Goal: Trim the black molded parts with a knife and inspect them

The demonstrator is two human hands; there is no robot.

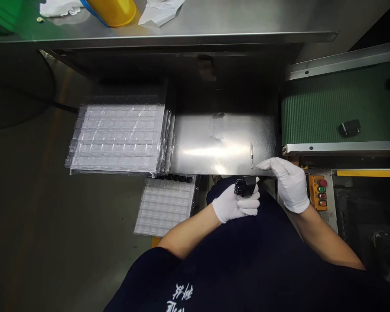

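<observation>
In front of my torso, my white-gloved left hand (237, 203) is closed around a small glossy black plastic part (246, 186), whose ribbed end faces left. My right hand (290, 182), gloved in white too, is held at the front right of the metal tabletop (211, 151). Its fingers stretch out to the left, with nothing visible in them. Just beyond those fingertips lies a slim silver, pen-like tool (251, 155), apart from the hand as far as I can see.
Clear plastic trays (117, 138) are stacked on the left. A lower tray (165, 203) has black parts along its far row. On the right, a green conveyor belt (325, 104) carries a black part (350, 128); a button box (318, 193) sits below. A yellow container (118, 11) stands on the upper shelf.
</observation>
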